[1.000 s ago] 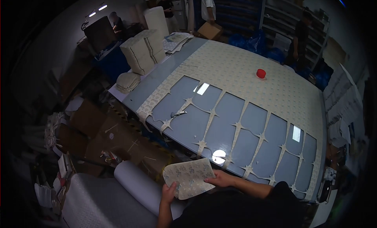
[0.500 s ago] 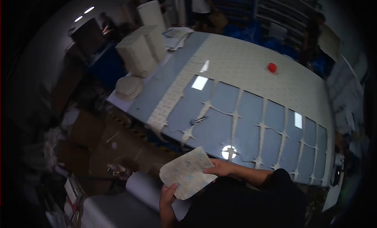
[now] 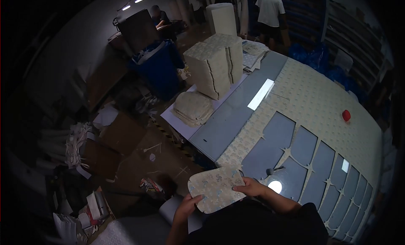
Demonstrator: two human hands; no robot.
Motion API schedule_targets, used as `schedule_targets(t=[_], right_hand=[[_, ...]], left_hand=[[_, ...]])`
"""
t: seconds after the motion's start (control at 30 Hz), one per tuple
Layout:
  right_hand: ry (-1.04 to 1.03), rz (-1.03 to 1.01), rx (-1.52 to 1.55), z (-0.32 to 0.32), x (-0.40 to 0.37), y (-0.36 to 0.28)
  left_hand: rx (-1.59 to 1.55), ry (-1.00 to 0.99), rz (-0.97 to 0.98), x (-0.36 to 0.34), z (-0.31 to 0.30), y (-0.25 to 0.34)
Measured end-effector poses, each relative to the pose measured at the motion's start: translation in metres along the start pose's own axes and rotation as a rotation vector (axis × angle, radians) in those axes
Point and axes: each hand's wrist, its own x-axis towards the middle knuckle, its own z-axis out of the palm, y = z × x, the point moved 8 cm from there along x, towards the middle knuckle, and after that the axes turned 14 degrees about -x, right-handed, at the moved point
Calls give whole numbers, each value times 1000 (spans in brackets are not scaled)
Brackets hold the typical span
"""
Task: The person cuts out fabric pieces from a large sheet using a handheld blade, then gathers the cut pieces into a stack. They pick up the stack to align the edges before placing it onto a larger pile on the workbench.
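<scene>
A cream fabric piece (image 3: 217, 188) with rounded corners and a small blue and grey print is held in front of my body, beside the table's near edge. My left hand (image 3: 188, 205) pinches its lower left edge, thumb on top. On the right edge, my right hand (image 3: 252, 188) grips it the same way, its fingers hidden underneath. Beyond lies a patterned cream sheet (image 3: 314, 91) spread on the grey table (image 3: 221, 129), with rows of rounded openings cut in it. A low pile of similar cut pieces (image 3: 193, 108) sits at the table's left corner.
Tall stacks of cut pieces (image 3: 206, 70) stand behind the low pile, near loose papers (image 3: 253, 55). A red object (image 3: 346, 115) rests on the sheet, and a dark tool (image 3: 272, 171) lies in a cut-out. Left are a blue bin (image 3: 158, 72) and cardboard (image 3: 122, 135). People are farther back.
My view has swung left, so the table and stacks appear farther right. Both hands keep hold of the fabric piece, which now looks flatter and more level.
</scene>
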Motion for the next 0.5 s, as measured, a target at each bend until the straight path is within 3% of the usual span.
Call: schedule_targets(t=[0.17,0.23,0.33,0.37,0.43,0.47,0.5], right_hand=[[119,-52,-14,-24,41,10],[175,-57,41,-22,57,4],[598,4,120,-40,71,-4],[708,103,172,-45,72,0],[978,70,125,-58,73,3],[986,96,125,-60,77,17],[1147,110,-154,-69,70,18]], left_hand=[[10,-104,-65,64,-5,45],[99,-211,-179,98,-18,55],[182,-281,-147,134,-6,100],[148,-284,-201,148,-11,110],[79,-283,-277,159,-25,129],[65,-318,-260,177,-24,147],[57,-313,-278,186,-28,155]])
